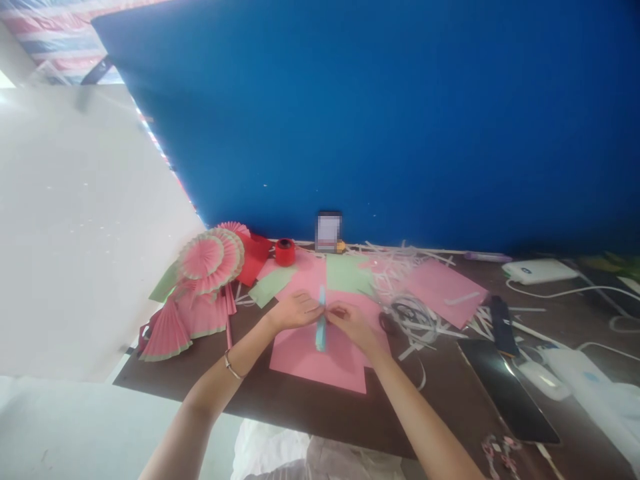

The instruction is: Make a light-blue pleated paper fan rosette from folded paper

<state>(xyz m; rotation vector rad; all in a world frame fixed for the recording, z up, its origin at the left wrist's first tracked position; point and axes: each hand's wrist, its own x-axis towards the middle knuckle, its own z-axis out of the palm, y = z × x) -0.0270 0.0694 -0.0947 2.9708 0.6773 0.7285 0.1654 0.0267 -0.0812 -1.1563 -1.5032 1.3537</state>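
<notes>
Pinching the folded blue paper strip (pixel 321 339) about its middle, your left hand (pixel 299 309) had it from the left side; your right hand (pixel 347 320) came in from the other side, fingertips bunched right at the edge, and whether they gripped the paper or something tiny beside it, I could not tell! The strip sat squarely between your hands, long axis running away from you, near end jutting towards your body, far end poking past your fingers; neither hand was clearly nearer; beneath spread pink sheets (pixel 320 373), and brown table (pixel 300 408) showed between them and its front edge; white scraps (pixel 393 270) and a phone (pixel 505 393) crowded the right, pink fans (pixel 169 333) the left!
</notes>
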